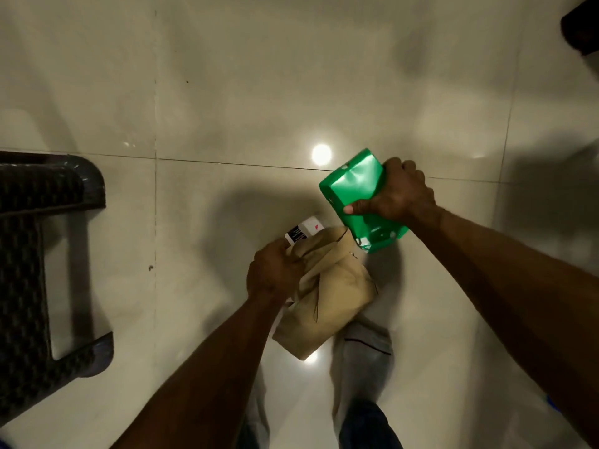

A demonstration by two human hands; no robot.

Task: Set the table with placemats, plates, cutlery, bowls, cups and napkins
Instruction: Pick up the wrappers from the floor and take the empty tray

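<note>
While the view looks straight down, the floor of pale glossy tiles fills most of the frame, with a lamp's glare just above centre. At the left edge stands a dark woven chair; no table is in sight. Low in the frame, near the bottom centre, I see my legs in grey.

Next in size is the brown bag, at lower centre. My left hand has its fingers curled tight into the bag's crumpled mouth, clamped on the paper. A white box with a black label pokes out of the opening, just above that hand.

Right of centre, my right hand is wrapped round a green pack, thumb across its face and fingers behind, held clear of the bag and tilted. I cannot read what it contains; I judge it may be napkins or the like for the setting.

My guess is the pack is light and a little squashy, its glossy wrap slick, so a full-width grip across the middle suits it. The bag looks soft and thin: I would support it underneath, not by the torn-looking rim.
</note>
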